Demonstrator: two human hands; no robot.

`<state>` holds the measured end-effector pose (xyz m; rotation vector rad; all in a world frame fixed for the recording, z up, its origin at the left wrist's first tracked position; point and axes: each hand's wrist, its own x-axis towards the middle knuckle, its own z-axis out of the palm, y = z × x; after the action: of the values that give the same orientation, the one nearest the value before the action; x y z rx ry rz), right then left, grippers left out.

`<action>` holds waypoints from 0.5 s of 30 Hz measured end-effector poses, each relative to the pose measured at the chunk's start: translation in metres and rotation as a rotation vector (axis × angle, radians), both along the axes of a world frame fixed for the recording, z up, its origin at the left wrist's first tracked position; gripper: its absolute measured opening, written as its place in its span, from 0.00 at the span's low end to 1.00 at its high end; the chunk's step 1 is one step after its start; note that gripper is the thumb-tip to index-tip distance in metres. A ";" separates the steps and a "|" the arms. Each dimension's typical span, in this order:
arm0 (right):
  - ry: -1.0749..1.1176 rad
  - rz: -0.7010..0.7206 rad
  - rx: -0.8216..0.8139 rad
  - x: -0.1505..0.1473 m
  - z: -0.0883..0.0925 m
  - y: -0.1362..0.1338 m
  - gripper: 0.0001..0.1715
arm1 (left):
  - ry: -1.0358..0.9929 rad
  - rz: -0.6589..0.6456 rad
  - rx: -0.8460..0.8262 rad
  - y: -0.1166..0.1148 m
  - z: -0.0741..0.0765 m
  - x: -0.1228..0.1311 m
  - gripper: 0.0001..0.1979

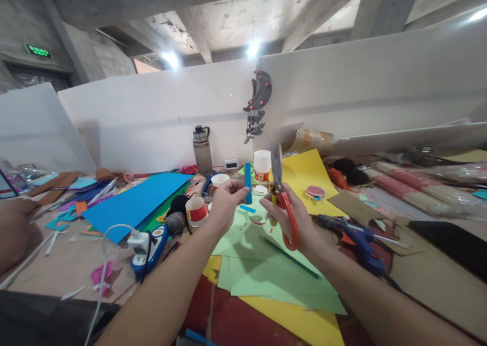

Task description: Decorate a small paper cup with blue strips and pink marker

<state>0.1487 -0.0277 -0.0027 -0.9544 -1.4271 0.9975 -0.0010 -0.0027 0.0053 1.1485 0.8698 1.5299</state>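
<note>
A narrow bright blue strip (248, 183) stands upright in the fingertips of my left hand (227, 200). My right hand (292, 206) is wrapped round red-handled scissors (289, 224), their blades pointing up. Beside those fingers shows a small yellow and dark piece (273, 204) that I cannot identify. Below my hands lie light green sheets (266, 275), with a short blue strip (248, 209) and a dark green pencil-like stick (292, 257) on them. Between and behind the hands are a stack of white paper cups (262, 163) and a white round lid or cup rim (260, 189).
Left are a blue sheet (140, 201), a red-and-white paper cup (196, 211), grey yarn (176, 222) and a power strip (150, 252). Right are a yellow sheet (308, 171), a blue glue gun (363, 247) and a black phone-like slab (452, 247). A bottle (202, 150) stands behind.
</note>
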 end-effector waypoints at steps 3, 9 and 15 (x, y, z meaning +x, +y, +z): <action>-0.004 -0.025 0.052 0.001 -0.001 0.001 0.26 | 0.054 -0.067 -0.014 -0.007 -0.003 0.009 0.10; 0.061 0.037 -0.037 -0.003 -0.003 0.002 0.26 | 0.050 -0.101 0.000 -0.014 -0.002 0.015 0.10; 0.184 0.233 -0.050 0.001 -0.015 0.013 0.17 | 0.055 -0.215 0.011 -0.017 0.003 0.014 0.10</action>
<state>0.1493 -0.0148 -0.0173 -0.7221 -1.3839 1.2644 0.0127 -0.0199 0.0085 1.2541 0.7489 1.3344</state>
